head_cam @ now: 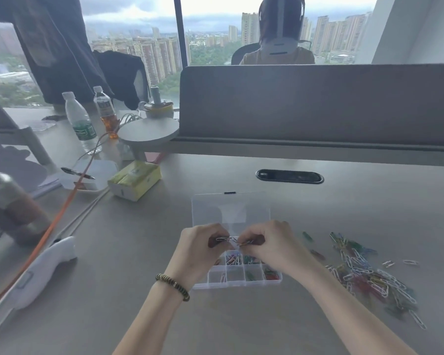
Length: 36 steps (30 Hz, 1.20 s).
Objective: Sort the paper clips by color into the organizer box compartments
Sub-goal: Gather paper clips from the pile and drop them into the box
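Observation:
A clear plastic organizer box (237,284) lies open on the desk, its lid (230,208) flat behind it. Some compartments hold paper clips: mixed red and white ones, green ones, red ones. Above the box my left hand (201,248) and my right hand (265,243) meet, each pinching an end of linked pale paper clips (232,240). A loose pile of coloured paper clips (367,275), white, red, green, blue and yellow, is spread on the desk to the right of the box.
A yellow tissue pack (133,179) lies left of the lid. Two bottles (81,121), a pen (77,173), an orange cable (62,213) and a white device (40,272) crowd the left. A grey partition (318,103) stands behind, with a person beyond it.

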Each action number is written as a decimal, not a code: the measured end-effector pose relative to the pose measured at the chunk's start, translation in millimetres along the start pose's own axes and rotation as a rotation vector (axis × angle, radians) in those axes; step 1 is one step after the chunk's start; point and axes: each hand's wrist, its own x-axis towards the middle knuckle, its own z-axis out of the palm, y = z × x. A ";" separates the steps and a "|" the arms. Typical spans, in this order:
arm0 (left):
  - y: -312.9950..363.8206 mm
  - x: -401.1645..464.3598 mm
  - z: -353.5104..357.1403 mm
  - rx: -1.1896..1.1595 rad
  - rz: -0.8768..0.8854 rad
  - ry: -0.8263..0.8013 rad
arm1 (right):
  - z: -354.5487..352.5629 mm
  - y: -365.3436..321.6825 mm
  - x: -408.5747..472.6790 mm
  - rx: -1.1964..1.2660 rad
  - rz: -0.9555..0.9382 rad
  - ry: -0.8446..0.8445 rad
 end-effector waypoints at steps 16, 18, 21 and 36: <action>0.2 -11.4 -3.4 -0.088 -0.033 -0.063 | -2.3 8.5 -20.2 0.143 0.077 -0.037; 0.8 -11.9 -2.0 -0.078 -0.007 -0.094 | -0.6 10.2 -22.2 0.122 0.065 -0.039; -2.1 -11.9 -0.3 -0.068 0.037 -0.131 | 1.3 11.9 -23.6 0.091 0.044 -0.031; -12.9 -9.9 6.5 0.053 0.155 -0.135 | 5.7 7.7 -30.9 -0.031 -0.019 0.007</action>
